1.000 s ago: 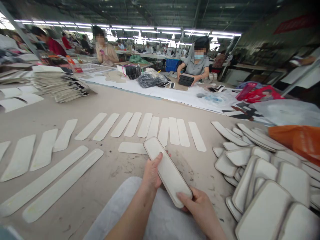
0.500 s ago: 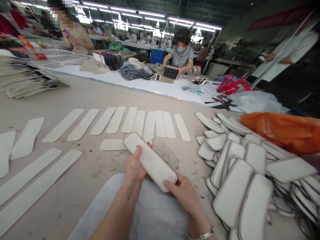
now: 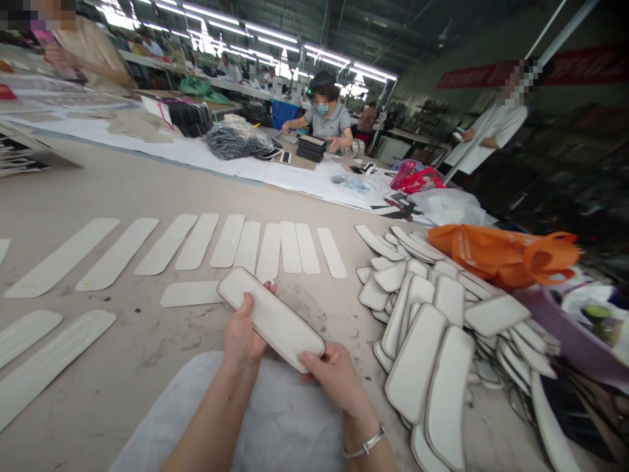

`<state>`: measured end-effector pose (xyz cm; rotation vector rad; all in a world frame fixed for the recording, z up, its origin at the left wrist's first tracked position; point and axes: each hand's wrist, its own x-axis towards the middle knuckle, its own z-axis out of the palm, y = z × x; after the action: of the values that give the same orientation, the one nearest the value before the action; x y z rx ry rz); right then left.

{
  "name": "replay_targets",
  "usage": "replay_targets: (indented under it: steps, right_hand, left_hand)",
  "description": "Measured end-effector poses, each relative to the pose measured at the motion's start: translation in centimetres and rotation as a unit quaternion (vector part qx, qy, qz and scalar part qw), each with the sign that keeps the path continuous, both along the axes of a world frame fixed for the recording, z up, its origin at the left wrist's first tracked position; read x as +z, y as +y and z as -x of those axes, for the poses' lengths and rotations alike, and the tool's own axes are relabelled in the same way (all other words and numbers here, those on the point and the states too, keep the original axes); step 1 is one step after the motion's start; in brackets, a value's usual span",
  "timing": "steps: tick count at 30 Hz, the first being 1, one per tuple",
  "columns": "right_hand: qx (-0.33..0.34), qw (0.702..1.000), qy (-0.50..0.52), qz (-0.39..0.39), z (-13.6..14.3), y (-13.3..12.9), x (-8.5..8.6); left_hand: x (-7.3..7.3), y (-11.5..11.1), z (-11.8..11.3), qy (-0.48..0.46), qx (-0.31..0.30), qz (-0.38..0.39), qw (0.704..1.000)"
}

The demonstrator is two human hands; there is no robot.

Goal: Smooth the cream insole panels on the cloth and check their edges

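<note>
Above the pale cloth point(image 3: 275, 419) at the near edge of the tabletop point(image 3: 147, 190), both hands hold one long white padded piece point(image 3: 271, 319). Its long axis slants from the far left down to the near right. The left hand point(image 3: 242, 337) wraps its fingers around the middle, thumb on top; the right hand point(image 3: 334, 375) pinches the near end. Just right of the piece lies a heap of similar pads point(image 3: 432, 328), running out of view at the bottom edge.

Both hands point(image 3: 289, 357) hold a white, seemingly padded panel point(image 3: 271, 318).
</note>
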<state>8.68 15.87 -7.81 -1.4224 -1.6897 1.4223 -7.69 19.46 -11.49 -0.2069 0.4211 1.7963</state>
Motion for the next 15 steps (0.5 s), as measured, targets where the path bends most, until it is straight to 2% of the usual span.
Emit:
replay_targets:
  steps: [4, 10, 13, 15]
  right_hand:
    - [0.004, 1.000, -0.016, 0.017, 0.3, 0.2, -0.3]
    - [0.000, 0.999, 0.020, 0.042, 0.7, -0.2, 0.2]
    - [-0.015, 0.998, 0.040, 0.041, 0.9, -0.4, 0.8]
    - [-0.047, 0.998, 0.018, 0.026, 1.0, -0.7, 1.4]
  left_hand:
    - [-0.3, 0.2, 0.2, 0.004, -0.008, -0.001, 1.000]
    - [1.0, -0.4, 0.3, 0.016, -0.009, 0.016, 1.000]
    - [1.1, -0.5, 0.0, 0.062, -0.032, 0.027, 0.997]
    - [1.1, -0.4, -0.3, 0.115, -0.048, 0.014, 0.992]
